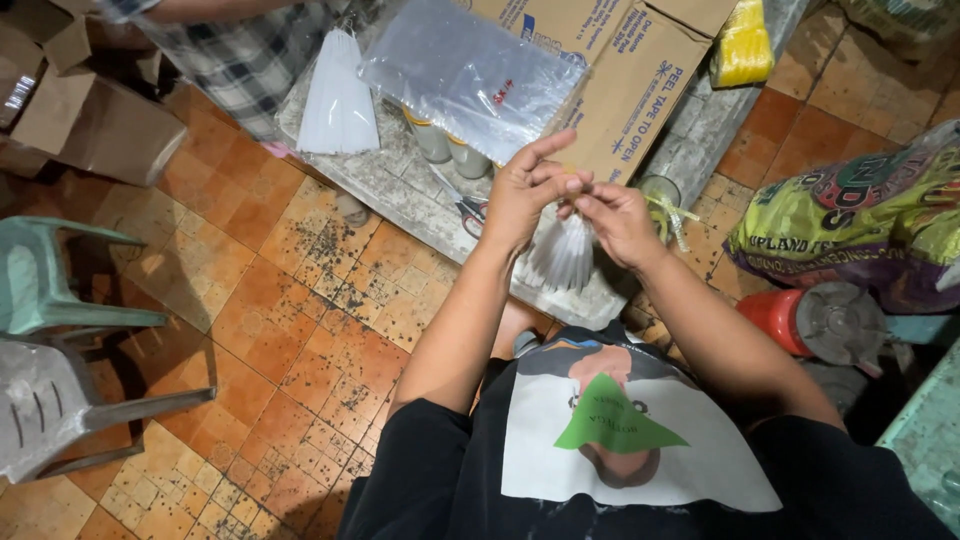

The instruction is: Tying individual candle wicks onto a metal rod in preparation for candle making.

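The left hand (522, 195) and right hand (618, 222) meet above a stone bench (400, 190), fingers pinched together on the top of a bundle of thin clear plastic bags (563, 255) hanging between them; scissors (468, 210) lie just beside; a cardboard box (625, 85) stands behind.

In front of you is a grey, speckled table (400, 190). On it lie a clear plastic bag (470, 75), a brown cardboard box (620, 90), a white bundle of bags (338, 100), two small jars (450, 150), scissors (468, 210) and a yellow pack (742, 45). The table stands on an orange tiled floor (270, 320).
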